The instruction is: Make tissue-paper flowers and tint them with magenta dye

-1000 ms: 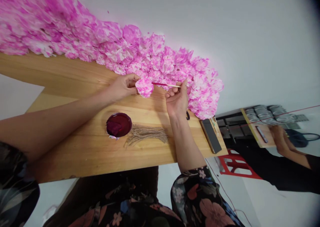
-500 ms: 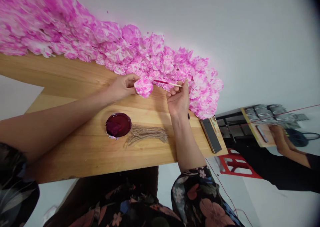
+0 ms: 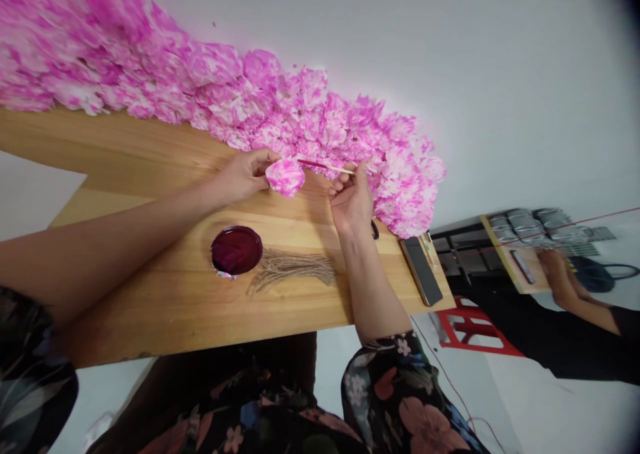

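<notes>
Between the thumb and fingers of my left hand (image 3: 250, 172) is a small pink-and-white artificial flower (image 3: 285, 177), raised above the table. My right hand (image 3: 353, 197) pinches a thin stick (image 3: 327, 167), pale at the held end and dark pink along the rest. The stick's coloured tip is close to the flower's upper right edge; I cannot tell whether they touch. Below my left hand, a round dish of dark red-purple liquid (image 3: 237, 249) stands on the table. Beside it lies a bundle of thin brown twine-like strands (image 3: 295, 269).
A long heap of pink flowers (image 3: 220, 94) lines the back of the wooden table (image 3: 175, 314) against the wall. A phone (image 3: 423, 272) lies near the right edge. Farther right are a red stool (image 3: 467, 327) and another person's arm (image 3: 575, 287) at a second table.
My right hand has moved slightly left with the stick, bringing its tip nearer the flower. The flower has shifted a little left; my left hand has barely moved.
</notes>
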The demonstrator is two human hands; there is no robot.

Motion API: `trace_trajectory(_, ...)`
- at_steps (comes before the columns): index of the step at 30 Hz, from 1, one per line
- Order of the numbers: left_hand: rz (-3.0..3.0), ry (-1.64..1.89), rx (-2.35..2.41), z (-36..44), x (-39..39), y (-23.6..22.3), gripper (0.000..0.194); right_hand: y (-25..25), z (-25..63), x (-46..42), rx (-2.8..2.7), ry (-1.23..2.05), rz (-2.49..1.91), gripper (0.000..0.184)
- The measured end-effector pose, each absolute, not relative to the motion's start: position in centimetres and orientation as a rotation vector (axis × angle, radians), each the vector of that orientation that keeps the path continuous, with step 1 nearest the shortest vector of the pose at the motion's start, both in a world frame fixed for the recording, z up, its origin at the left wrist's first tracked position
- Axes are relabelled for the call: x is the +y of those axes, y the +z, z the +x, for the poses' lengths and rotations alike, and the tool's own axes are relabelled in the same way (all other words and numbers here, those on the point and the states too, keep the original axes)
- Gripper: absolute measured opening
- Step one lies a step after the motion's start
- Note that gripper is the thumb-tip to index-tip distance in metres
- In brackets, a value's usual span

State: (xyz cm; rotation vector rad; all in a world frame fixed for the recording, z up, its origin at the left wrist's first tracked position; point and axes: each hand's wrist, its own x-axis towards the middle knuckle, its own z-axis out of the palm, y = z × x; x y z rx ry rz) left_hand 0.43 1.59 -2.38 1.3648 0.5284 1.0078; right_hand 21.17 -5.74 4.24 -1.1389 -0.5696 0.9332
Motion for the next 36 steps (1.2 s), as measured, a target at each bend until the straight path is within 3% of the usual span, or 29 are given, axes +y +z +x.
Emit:
trace_trajectory(24,1.429,0.979,0.568,0.3,1.23,-1.49,0.054,3.93,21.63,-5.72,-0.651,0.886,-1.035,0.042)
trace_trajectory(36,1.354,0.971,0.566,0.09,1.41,-1.98,0.033,4.02,21.63,-5.74,-0.675,0.883,-1.042,0.048)
